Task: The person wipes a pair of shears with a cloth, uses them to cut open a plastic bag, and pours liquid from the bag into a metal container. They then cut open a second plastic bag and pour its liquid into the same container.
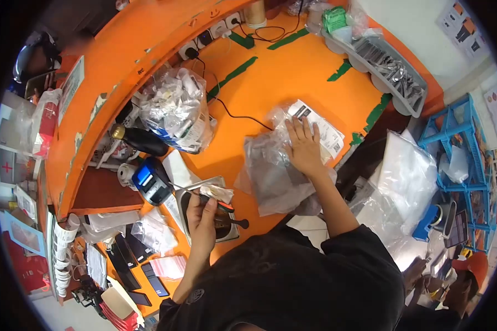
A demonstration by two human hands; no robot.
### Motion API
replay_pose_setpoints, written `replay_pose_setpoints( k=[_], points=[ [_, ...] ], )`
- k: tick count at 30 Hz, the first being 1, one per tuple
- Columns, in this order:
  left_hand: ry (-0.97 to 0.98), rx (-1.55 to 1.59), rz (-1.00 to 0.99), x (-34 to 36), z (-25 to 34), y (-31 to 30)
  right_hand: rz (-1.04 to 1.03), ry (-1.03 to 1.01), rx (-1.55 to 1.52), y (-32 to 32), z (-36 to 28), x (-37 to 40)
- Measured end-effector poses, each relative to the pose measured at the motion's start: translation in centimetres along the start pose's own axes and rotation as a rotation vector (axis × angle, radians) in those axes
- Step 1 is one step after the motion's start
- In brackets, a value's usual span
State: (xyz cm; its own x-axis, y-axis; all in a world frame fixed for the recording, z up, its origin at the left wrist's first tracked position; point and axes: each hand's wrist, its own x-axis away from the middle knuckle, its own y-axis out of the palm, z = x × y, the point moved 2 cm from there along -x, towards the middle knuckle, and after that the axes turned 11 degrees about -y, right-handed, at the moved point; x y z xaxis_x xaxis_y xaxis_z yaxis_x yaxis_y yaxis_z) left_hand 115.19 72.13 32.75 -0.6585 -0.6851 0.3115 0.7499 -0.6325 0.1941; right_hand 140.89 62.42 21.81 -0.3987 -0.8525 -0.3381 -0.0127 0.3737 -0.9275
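Note:
My left hand is closed around a thin tool with a red-and-black handle. A slim shaft sticks out past the fingers toward the upper left; its exact kind is not clear. Under that hand sits a tray with a crumpled wrapper and a dark round-ended piece. My right hand lies flat with fingers spread on a clear plastic bag and a printed white label sheet. What lies inside the bag is hard to make out.
A stuffed plastic bag and a blue-screened device stand left on the orange counter. A black cable crosses it. At the upper right is a grey bin. Clear bags and a blue rack stand right, near another person.

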Motion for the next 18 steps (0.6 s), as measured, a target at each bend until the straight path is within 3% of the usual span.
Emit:
replay_pose_setpoints(
  k=[14,18],
  points=[
    [0.003,-0.017,-0.016,-0.2,-0.7,-1.6,0.022,0.002,0.003,0.0,0.1,0.1],
    [-0.018,0.111,0.025,-0.2,-1.2,-2.0,0.025,-0.016,-0.007,-0.1,0.1,0.2]
  ],
)
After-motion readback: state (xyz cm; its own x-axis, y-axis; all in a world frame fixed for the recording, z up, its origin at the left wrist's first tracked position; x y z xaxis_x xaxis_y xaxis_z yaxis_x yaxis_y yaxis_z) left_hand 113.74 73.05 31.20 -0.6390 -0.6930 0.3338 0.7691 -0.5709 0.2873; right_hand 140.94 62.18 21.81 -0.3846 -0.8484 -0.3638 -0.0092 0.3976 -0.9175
